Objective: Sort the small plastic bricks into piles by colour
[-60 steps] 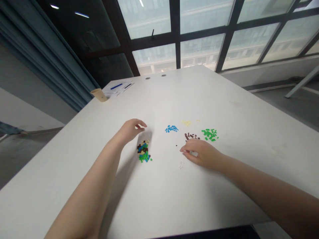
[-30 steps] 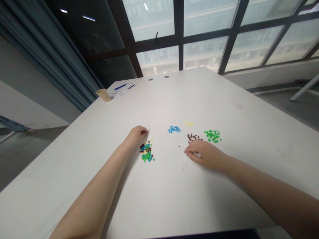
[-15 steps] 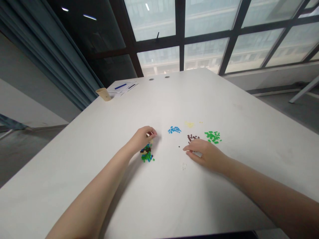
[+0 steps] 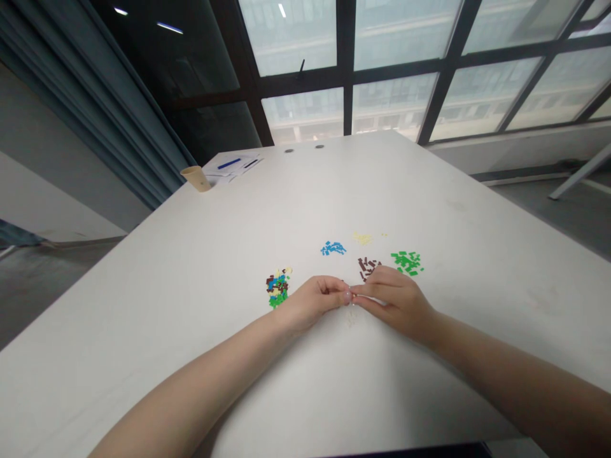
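My left hand and my right hand meet fingertip to fingertip above the white table. Both are closed in a pinch, and whatever lies between the tips is too small to name. Just below the fingertips lies a faint cluster of tiny clear or whitish pieces. Behind my right hand, brown pieces are partly covered by it. A mixed pile of small coloured bricks sits left of my left hand. Farther back are blue pieces, yellow pieces and green pieces.
A tan paper cup stands at the table's far left edge, beside papers with a blue pen on them. The white table reaches to the windows. A dark edge shows at the bottom.
My left hand has moved right, from over the mixed pile to the fingertips of my right hand, uncovering the pile. My right hand has stayed nearly in place.
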Tool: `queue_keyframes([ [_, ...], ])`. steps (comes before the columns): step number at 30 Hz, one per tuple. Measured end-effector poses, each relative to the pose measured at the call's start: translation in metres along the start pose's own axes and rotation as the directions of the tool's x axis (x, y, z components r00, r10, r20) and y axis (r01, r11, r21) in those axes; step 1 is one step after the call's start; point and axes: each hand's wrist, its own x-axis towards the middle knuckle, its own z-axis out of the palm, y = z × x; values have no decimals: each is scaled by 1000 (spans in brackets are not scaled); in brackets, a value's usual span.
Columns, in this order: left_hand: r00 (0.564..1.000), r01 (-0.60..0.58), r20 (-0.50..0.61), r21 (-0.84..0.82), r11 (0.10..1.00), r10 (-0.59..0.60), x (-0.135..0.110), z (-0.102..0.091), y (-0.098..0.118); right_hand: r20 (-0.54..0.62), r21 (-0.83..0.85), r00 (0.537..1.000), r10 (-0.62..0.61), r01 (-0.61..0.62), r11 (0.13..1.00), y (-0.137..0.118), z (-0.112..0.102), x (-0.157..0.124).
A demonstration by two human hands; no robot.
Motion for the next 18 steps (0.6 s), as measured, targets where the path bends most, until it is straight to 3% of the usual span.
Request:
queue_keyframes([
  [4,999,1,-40,79,997,2,3,0,-5,-5,-11,1000,21,-21,1000,4,0,2],
  [7,1000,-2,17,220,976,-2,4,0,-13,-5,-109,989,148,-148,983,23,-4,9],
  [9,989,-51,148,351,935,-2,-1,3,-16,9,-227,945,325,-315,921,44,-7,15],
  [11,956,-149,293,496,855,-3,-9,10,-13,27,-357,858,513,-471,806,68,-8,20],
  [14,885,-365,465,679,637,13,-28,25,-4,74,-520,751,656,-533,668,96,-6,25],
  [18,793,-605,608,779,163,33,-47,45,3,101,-571,726,680,-518,638,111,0,27],
])
